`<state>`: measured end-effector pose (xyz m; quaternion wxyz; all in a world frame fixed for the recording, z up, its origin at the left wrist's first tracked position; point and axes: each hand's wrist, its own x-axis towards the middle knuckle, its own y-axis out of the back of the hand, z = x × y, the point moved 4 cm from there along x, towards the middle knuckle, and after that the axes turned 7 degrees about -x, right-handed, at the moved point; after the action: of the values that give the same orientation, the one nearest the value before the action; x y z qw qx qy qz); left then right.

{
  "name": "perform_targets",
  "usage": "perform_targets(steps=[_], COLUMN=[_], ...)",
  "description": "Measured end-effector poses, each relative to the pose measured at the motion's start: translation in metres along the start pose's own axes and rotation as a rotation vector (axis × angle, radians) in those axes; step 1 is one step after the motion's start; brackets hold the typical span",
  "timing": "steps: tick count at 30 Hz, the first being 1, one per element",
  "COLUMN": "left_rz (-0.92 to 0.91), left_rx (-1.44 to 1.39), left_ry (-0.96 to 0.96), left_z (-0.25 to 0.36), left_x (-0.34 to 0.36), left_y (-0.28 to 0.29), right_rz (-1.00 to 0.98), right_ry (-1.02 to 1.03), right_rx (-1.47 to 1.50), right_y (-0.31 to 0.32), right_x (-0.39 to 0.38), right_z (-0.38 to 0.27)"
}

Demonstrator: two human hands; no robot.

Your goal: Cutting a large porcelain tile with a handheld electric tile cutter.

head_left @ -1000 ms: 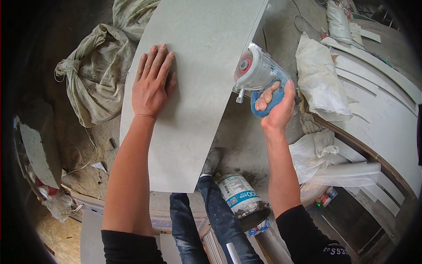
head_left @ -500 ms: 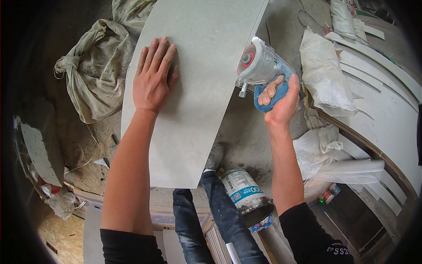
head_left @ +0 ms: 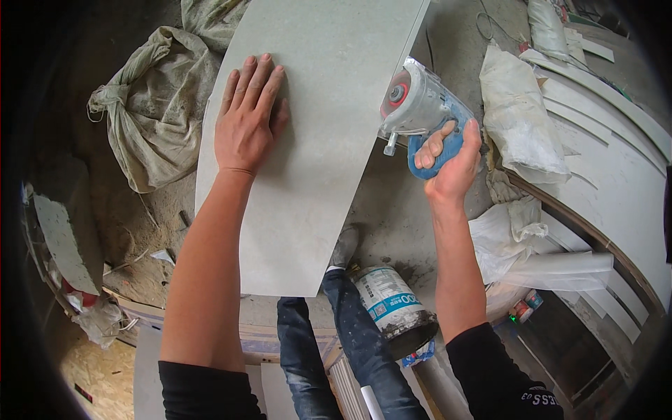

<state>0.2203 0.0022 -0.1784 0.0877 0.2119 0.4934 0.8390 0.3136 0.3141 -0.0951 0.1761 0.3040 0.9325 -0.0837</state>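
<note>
A large pale grey tile slab (head_left: 301, 196) with a curved left edge spans the middle of the view. My left hand (head_left: 246, 119) lies flat on it near that curved edge, fingers stretched forward and thumb a little apart. My right hand (head_left: 451, 157) is wrapped round the blue handle of a handheld circular saw (head_left: 423, 105). The saw is at the slab's right edge, its red-centred disc facing left inside a dusty grey guard. Whether the disc touches the slab or spins, I cannot tell.
Dusty cloth sacks (head_left: 150, 112) lie on the left. A paint-smeared white bucket (head_left: 392, 301) lies tilted near my legs. To the right are a full white woven sack (head_left: 521, 115), crumpled plastic sheeting (head_left: 560, 269) and stacked curved pale panels (head_left: 623, 189). A thin cable (head_left: 490, 24) runs behind the saw.
Almost everything has shifted slightly within the view. My left hand stays flat on the slab, and my right hand keeps its hold on the saw at the edge.
</note>
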Motion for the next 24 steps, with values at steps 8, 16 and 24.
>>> perform_targets(steps=[8,16,24], left_rz=[0.005,0.025,0.023], left_rx=[0.014,-0.017,-0.009], left_ry=[-0.006,-0.009,-0.009], left_z=[-0.002,-0.001,-0.001], left_x=[0.000,0.001,0.001], left_y=[-0.002,0.000,-0.002], right_rz=[0.004,-0.003,0.001], right_ry=[0.008,-0.006,-0.006], right_rx=[-0.020,-0.005,-0.017], right_y=[-0.001,0.002,0.004], right_x=[-0.005,-0.008,-0.012], right_z=[0.001,0.002,0.003])
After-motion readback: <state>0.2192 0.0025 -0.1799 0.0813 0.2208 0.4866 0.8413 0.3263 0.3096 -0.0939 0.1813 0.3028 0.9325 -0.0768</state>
